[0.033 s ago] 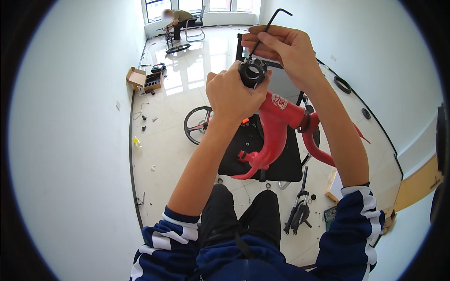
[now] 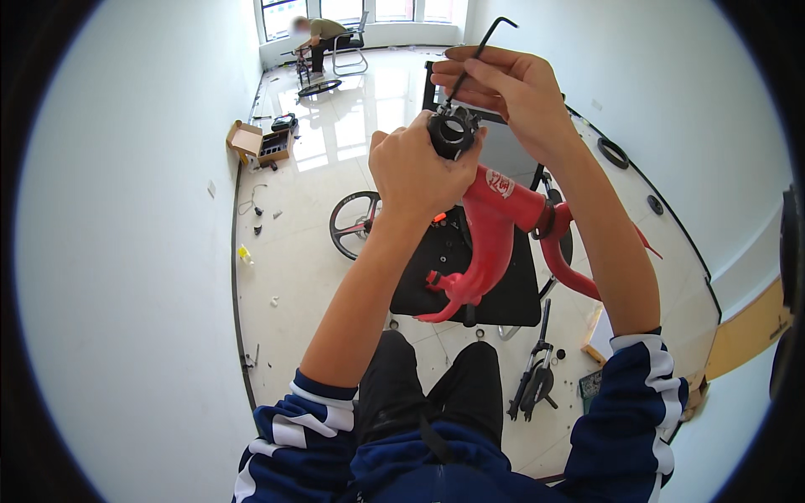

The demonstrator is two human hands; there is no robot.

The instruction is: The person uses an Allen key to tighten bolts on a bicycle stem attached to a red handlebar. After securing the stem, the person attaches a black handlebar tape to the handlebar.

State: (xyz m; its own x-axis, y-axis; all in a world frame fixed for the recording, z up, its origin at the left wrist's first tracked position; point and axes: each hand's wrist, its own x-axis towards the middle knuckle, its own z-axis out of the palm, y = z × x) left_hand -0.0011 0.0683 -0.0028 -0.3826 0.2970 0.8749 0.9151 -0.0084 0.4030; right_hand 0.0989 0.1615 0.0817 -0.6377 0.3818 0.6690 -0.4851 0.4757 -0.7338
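Note:
A red bicycle frame (image 2: 493, 239) stands upright in front of me, with a black handlebar stem (image 2: 437, 134) at its top. My left hand (image 2: 419, 172) is closed round the stem, whose round clamp opening faces me. Higher up, my right hand (image 2: 527, 92) pinches a black hex key (image 2: 485, 40) between thumb and fingers. The key's long shaft slants down to the upper side of the clamp, and its short bent end points up and right. Whether its tip sits in a bolt is too small to tell.
Behind the frame is a black chair seat (image 2: 419, 281) bearing small parts. A wheel (image 2: 333, 226) stands left of it; a fork (image 2: 535, 373) lies on the floor at right. An open cardboard box (image 2: 245, 139) is at far left. Another person (image 2: 325, 32) bends over a bicycle near the windows.
The bent upper end of the hex key has shifted very slightly left. Both hands and the red frame look almost the same.

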